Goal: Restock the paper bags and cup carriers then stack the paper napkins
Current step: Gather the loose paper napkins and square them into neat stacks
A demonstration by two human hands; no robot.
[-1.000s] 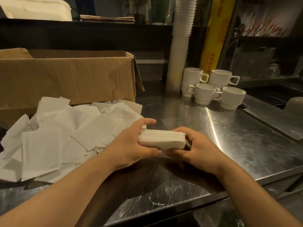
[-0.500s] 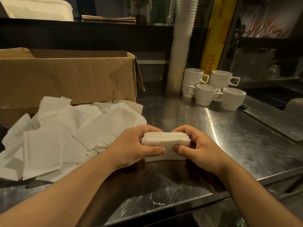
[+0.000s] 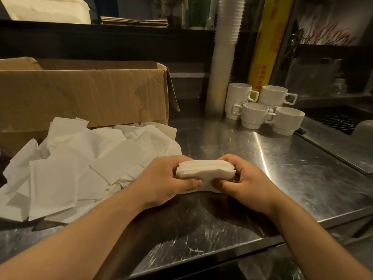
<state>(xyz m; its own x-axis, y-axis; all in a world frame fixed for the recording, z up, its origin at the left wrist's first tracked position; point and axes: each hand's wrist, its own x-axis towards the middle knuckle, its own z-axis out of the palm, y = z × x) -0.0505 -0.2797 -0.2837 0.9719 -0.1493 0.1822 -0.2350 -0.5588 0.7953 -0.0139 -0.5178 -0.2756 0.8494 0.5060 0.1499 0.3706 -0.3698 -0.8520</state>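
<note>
From the head camera, both hands held one small stack of paper napkins (image 3: pixel 205 170) near the middle of the steel counter (image 3: pixel 292 178). The left hand (image 3: pixel 167 178) curled round its left end, and the right hand (image 3: pixel 242 178) curled round its right end. The stack's bottom edge seemed to rest on the counter. At nine o'clock from the stack lay a big messy pile of loose napkins (image 3: pixel 80 170), in front of a cardboard box (image 3: pixel 84 91). White mugs (image 3: pixel 264 108) stood at one o'clock. Only this small stack looked done. Most napkins still needed stacking. Some flat brown paper lay on the back shelf, but no cup carriers could be made out.
</note>
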